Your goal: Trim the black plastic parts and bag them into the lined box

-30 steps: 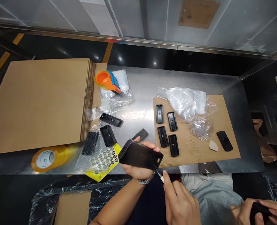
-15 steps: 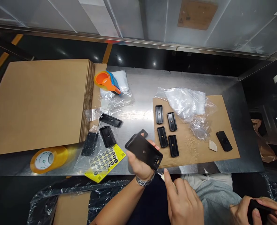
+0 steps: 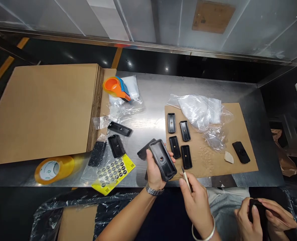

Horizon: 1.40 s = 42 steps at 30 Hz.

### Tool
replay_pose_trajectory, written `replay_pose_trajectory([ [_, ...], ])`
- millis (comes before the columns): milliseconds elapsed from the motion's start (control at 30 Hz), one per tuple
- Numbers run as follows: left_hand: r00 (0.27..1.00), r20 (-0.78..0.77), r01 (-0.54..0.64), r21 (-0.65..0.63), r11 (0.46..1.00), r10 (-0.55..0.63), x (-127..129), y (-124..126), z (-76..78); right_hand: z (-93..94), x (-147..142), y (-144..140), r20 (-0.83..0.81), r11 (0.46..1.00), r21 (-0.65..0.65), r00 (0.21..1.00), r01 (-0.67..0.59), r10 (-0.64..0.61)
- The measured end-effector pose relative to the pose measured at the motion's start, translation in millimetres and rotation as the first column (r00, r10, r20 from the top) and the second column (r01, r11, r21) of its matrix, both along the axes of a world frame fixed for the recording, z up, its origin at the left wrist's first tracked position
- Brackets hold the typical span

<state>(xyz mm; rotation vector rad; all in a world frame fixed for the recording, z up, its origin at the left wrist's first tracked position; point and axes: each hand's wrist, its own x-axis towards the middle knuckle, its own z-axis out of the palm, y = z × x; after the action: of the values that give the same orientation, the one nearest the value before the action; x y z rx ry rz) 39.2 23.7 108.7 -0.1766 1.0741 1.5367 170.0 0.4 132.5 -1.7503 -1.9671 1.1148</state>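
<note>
My left hand grips a black rectangular plastic shell, its hollow side facing up and a small round hole in its middle. Behind it shows part of another black piece; whether this one is held too or rests on the table, I cannot tell. Between the thumb and fingers of my right hand is a slim cream-handled tool with a dark pointed tip. That tip is just right of the shell's lower end, apart from it. Several similar black shells lie on the cardboard sheet beyond.
Left on the metal table are stacked cardboard, a tape roll, a yellow sticker sheet, black parts and an orange tape dispenser. Plastic bags lie right. A co-worker's hands hold a dark object.
The held shell has turned from its flat outer face to its hollow side. My right hand and the tool have moved right, away from the shell's end. The co-worker's hands shifted left.
</note>
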Motion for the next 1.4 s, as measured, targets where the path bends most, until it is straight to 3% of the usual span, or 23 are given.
replay_pose_trajectory([
  [67,0.972,-0.144,0.176,-0.092,0.98,-0.188,-1,-8,-23.0,-22.4,-1,8,-0.011,0.997,-0.027,0.997,0.072,-0.072],
  [100,0.913,-0.251,0.284,-0.175,0.943,-0.322,-2,-14,-37.7,-33.1,2,14,-0.005,0.995,-0.019,0.995,0.095,-0.096],
  [133,0.803,-0.409,0.342,-0.279,0.898,-0.433,-3,-20,-53.6,-42.1,9,21,0.003,0.994,-0.005,0.994,0.113,-0.113],
  [167,0.646,-0.561,0.358,-0.376,0.855,-0.517,-4,-27,-69.9,-49.0,20,28,0.012,0.991,0.008,0.991,0.136,-0.137],
  [233,0.553,-0.625,0.346,-0.431,0.834,-0.552,-5,-39,-100.2,-55.8,61,42,0.022,0.984,0.053,0.985,0.172,-0.173],
  [333,0.444,-0.682,0.321,-0.484,0.814,-0.581,-3,-54,-132.5,-57.8,151,53,0.006,0.961,0.182,0.977,0.208,-0.213],
  [400,0.371,-0.723,0.3,-0.5,0.812,-0.583,1,-60,-144.3,-64.1,207,54,0.008,0.944,0.225,0.968,0.242,-0.251],
  [467,0.304,-0.766,0.284,-0.494,0.822,-0.566,4,-62,-150.4,-76.4,244,50,-0.012,0.928,0.274,0.966,0.252,-0.258],
  [567,0.229,-0.818,0.284,-0.462,0.84,-0.527,5,-61,-152.5,-94.3,262,46,-0.045,0.937,0.276,0.976,0.216,-0.212],
  [667,0.18,-0.852,0.296,-0.43,0.853,-0.492,3,-58,-145.1,-96.6,257,48,-0.064,0.936,0.311,0.986,0.164,-0.151],
  [733,0.215,-0.863,0.302,-0.386,0.871,-0.457,5,-54,-131.7,-89.5,249,49,-0.048,0.925,0.354,0.99,0.141,-0.132],
  [767,0.289,-0.85,0.321,-0.347,0.881,-0.44,7,-51,-122.0,-84.4,243,48,-0.03,0.92,0.37,0.991,0.129,-0.127],
  [833,0.554,-0.722,0.382,-0.222,0.897,-0.414,16,-42,-97.4,-73.0,227,38,0.008,0.917,0.385,0.993,0.104,-0.116],
  [900,0.82,-0.39,0.428,-0.069,0.901,-0.419,25,-30,-69.5,-60.3,202,20,0.02,0.925,0.372,0.995,0.079,-0.093],
  [933,0.887,-0.213,0.417,-0.01,0.909,-0.41,29,-23,-56.2,-53.4,187,9,0.014,0.931,0.357,0.996,0.076,-0.086],
  [1000,0.93,0.039,0.364,0.027,0.931,-0.365,32,-10,-33.4,-38.4,151,-10,0.009,0.943,0.311,0.991,0.121,-0.131],
  [1100,0.938,0.208,0.273,0.048,0.961,-0.277,26,4,-11.7,-15.5,95,-20,0.048,0.951,0.269,0.984,0.154,-0.173],
  [1233,0.947,0.239,0.198,0.087,0.976,-0.213,14,9,2.1,5.7,39,-8,0.032,0.984,0.177,0.999,0.013,-0.019],
  [1333,0.957,0.206,0.196,0.063,0.979,-0.205,12,8,8.7,14.0,24,-4,0.122,0.977,0.16,0.985,-0.14,0.121],
  [1400,0.957,0.189,0.214,0.044,0.976,-0.218,12,8,11.7,17.8,24,-5,0.266,0.958,0.212,0.955,-0.193,0.134],
])
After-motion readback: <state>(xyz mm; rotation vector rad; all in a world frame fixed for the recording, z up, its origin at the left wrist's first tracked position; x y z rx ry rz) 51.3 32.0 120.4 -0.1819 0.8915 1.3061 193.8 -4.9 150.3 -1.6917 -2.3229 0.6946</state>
